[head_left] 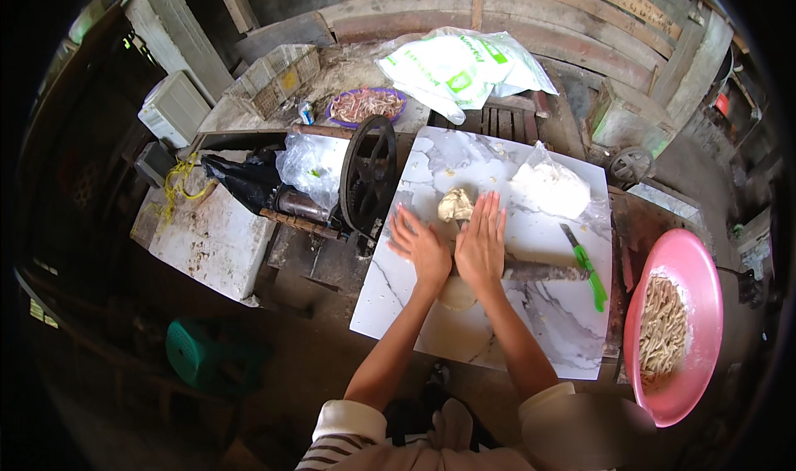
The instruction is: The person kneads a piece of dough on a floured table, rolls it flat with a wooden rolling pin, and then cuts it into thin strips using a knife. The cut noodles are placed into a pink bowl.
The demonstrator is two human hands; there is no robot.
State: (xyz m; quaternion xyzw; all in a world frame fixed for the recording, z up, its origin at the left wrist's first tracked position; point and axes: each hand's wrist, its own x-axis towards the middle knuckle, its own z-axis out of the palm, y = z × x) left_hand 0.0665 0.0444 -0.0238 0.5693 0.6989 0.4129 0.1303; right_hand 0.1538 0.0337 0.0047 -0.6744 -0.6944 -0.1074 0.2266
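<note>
2 hands (480, 251) lie on a dark cylinder (543, 271) (smooth, rounded dough (458, 295) beside).

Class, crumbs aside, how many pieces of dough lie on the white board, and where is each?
2 show: a lump between the left hand and right hand, and a flat piece on the near side of the rolling pin. More may be hidden under the hands.

Left hand (424, 251): is bare
Right hand (481, 251): is bare
Left sleeve (350, 420): is short, with a wide cream cuff and dark brown and pale stripes
Right sleeve (547, 396): shows a cream cuff; the rest is blurred
Shirt front (398, 461): looks dull pinkish beige
Trousers (405, 429): look dark
</note>
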